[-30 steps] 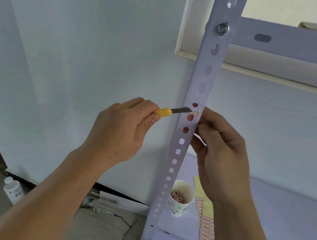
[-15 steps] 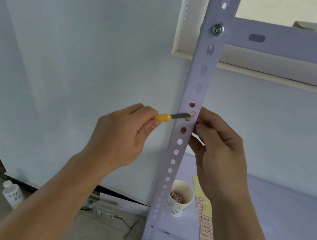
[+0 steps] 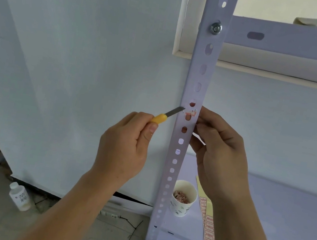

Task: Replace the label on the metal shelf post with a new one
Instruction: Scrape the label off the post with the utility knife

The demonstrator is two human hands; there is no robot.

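**Item: old label, part-scraped, shelf post**

Pale wall (image 3: 70, 51) behind; grey floor below; white perforated metal shelf post (image 3: 201, 68) running upright through the middle of our view, bolted near the top to a cross rail (image 3: 294, 42).

Old label (image 3: 191, 113): red-and-white remnant on the post face, torn and lifted, sitting just beside our right fingertips (image 3: 203, 115) and just beyond the blade tip.

Left hand (image 3: 125, 145): fingers and thumb closed round the yellow handle of a utility knife (image 3: 167, 115); blade pointing up and right at the post's left edge. Half a second back the tip lay further across the post, on the label itself; it now sits drawn off to the edge, clear of the remnant; we read this as the end of one scraping stroke, with another needed.

Right hand (image 3: 221, 156): fingers curled together round the post's right side, steadying it; whether they pinch the label's loose edge we cannot tell.

Below our right hand, on the shelf (image 3: 282, 226): paper cup (image 3: 182, 200) holding reddish scraps; sheet of new labels (image 3: 209, 224), red print on yellow backing, beside the cup.

Left of our left forearm, on the floor: small white bottle (image 3: 20, 197).

Status: removal unfinished; residue remains on the post; new label not yet peeled.
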